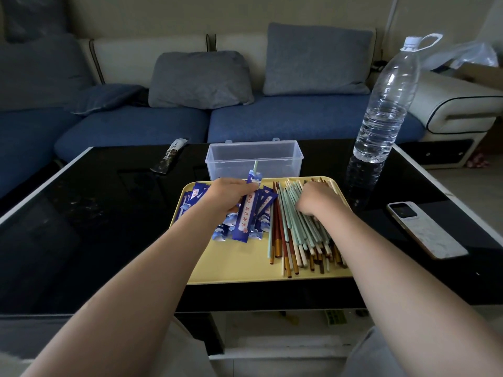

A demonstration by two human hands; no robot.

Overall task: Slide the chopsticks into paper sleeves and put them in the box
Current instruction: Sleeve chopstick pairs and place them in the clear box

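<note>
A yellow tray lies on the black table. On its left half is a heap of blue paper sleeves; on its right half lies a pile of chopsticks, green, brown and cream. My left hand grips a blue sleeve with a green chopstick tip poking out of its far end, held over the sleeve heap. My right hand rests on the chopstick pile with its fingers curled down into it. A clear plastic box stands open just behind the tray.
A large water bottle stands to the right of the box. A phone lies right of the tray. A dark wrapped packet lies at the back left of the table. A blue sofa with cushions is behind.
</note>
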